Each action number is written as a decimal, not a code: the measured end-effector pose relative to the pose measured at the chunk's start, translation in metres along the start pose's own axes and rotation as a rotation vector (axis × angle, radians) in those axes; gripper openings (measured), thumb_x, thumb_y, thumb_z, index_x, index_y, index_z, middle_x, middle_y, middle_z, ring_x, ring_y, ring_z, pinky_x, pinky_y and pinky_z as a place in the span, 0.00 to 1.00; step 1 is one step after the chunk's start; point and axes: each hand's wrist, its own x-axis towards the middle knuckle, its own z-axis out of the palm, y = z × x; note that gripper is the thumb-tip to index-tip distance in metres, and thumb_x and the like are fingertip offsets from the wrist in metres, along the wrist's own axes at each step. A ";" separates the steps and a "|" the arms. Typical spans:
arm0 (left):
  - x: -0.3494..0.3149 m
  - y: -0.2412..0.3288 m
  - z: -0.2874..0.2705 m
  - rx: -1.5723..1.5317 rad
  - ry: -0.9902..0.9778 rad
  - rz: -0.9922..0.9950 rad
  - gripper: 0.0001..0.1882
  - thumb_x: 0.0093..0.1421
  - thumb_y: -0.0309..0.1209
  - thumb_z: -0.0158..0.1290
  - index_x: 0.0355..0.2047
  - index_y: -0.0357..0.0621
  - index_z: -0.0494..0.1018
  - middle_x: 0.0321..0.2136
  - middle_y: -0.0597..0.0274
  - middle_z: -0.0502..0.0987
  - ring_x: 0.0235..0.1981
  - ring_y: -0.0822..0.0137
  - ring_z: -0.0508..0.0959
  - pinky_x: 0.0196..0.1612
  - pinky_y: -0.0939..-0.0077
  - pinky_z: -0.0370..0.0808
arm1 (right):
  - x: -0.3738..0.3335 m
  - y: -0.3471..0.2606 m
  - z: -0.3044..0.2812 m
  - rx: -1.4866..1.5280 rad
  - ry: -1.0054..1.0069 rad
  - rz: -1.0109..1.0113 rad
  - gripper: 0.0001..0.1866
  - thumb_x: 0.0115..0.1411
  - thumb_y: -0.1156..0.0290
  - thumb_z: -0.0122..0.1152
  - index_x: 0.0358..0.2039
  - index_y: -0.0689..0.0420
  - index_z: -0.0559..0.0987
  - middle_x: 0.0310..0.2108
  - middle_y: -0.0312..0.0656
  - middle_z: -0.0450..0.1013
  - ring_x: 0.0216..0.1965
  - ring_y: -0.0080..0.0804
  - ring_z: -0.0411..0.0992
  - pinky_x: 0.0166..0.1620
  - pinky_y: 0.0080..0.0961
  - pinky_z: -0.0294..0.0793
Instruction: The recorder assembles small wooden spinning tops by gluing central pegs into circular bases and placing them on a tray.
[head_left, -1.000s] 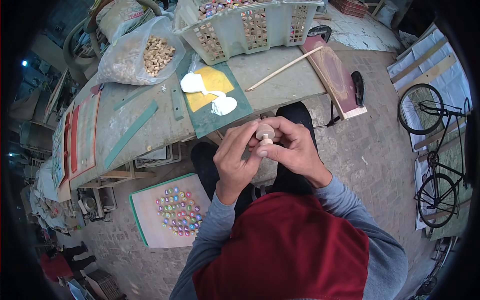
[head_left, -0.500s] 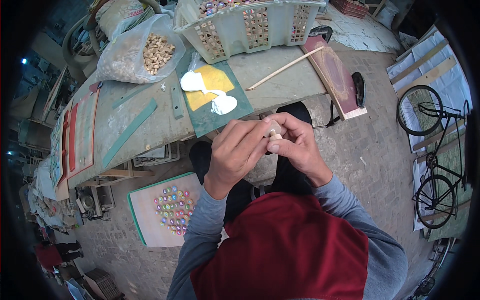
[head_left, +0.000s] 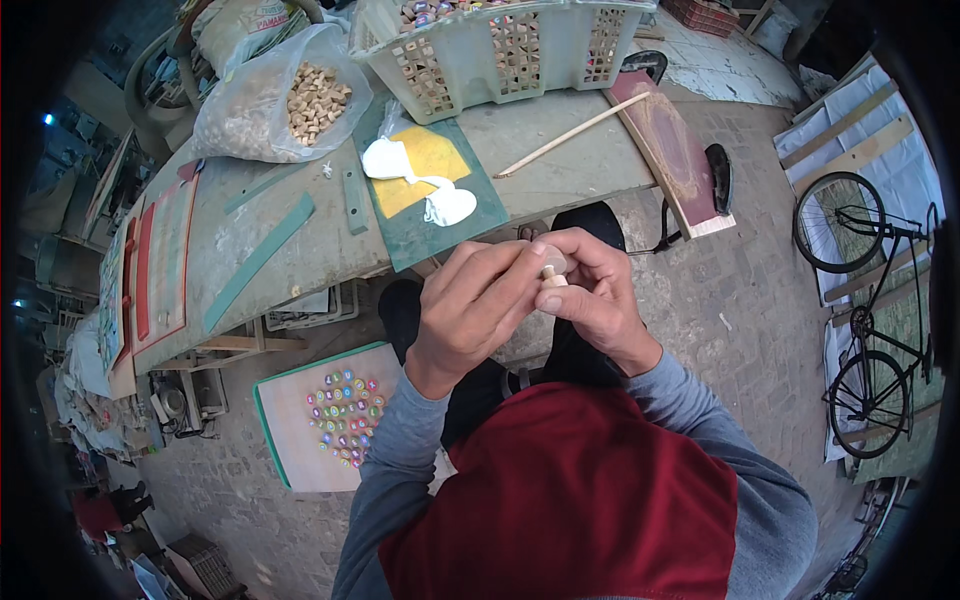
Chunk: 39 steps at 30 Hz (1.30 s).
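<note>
A small pale wooden block (head_left: 553, 272) is pinched between the fingertips of both hands, held in front of my chest above my lap. My left hand (head_left: 472, 308) covers it from the left and my right hand (head_left: 590, 295) grips it from the right; most of the block is hidden by fingers. Just beyond the hands lies a green board (head_left: 478, 208) with a yellow patch and blobs of white glue (head_left: 448, 206) on the grey workbench (head_left: 300, 250).
A pale plastic basket (head_left: 500, 50) of blocks and a clear bag of wooden cubes (head_left: 300, 100) stand at the bench's far side. A thin stick (head_left: 570, 135) and a reddish plank (head_left: 675, 160) lie to the right. A board of coloured pieces (head_left: 340, 415) rests on the ground, bicycles (head_left: 870, 290) at right.
Both hands have closed more tightly around the block and shifted slightly; the left fingers now cover more of it. Everything else stays where it was.
</note>
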 end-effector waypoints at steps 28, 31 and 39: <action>-0.008 0.007 0.003 -0.148 0.010 -0.425 0.23 0.48 0.20 0.66 0.47 0.35 0.77 0.41 0.52 0.80 0.40 0.61 0.81 0.44 0.70 0.77 | 0.004 0.020 -0.003 0.107 0.179 0.106 0.22 0.71 0.55 0.45 0.48 0.63 0.74 0.39 0.43 0.76 0.41 0.26 0.74 0.48 0.25 0.72; -0.012 0.008 0.008 -0.252 0.067 -0.548 0.23 0.49 0.18 0.65 0.48 0.35 0.77 0.42 0.51 0.79 0.39 0.64 0.81 0.43 0.72 0.77 | 0.001 0.013 -0.002 -0.159 0.281 -0.117 0.18 0.62 0.67 0.59 0.48 0.65 0.73 0.36 0.41 0.75 0.39 0.24 0.73 0.47 0.24 0.72; -0.014 0.006 0.021 -0.015 0.112 -0.341 0.24 0.48 0.18 0.65 0.48 0.38 0.77 0.41 0.53 0.78 0.37 0.60 0.81 0.39 0.69 0.79 | 0.009 -0.004 0.009 -0.753 0.262 -0.190 0.25 0.50 0.64 0.72 0.46 0.62 0.78 0.32 0.47 0.77 0.32 0.36 0.78 0.36 0.30 0.78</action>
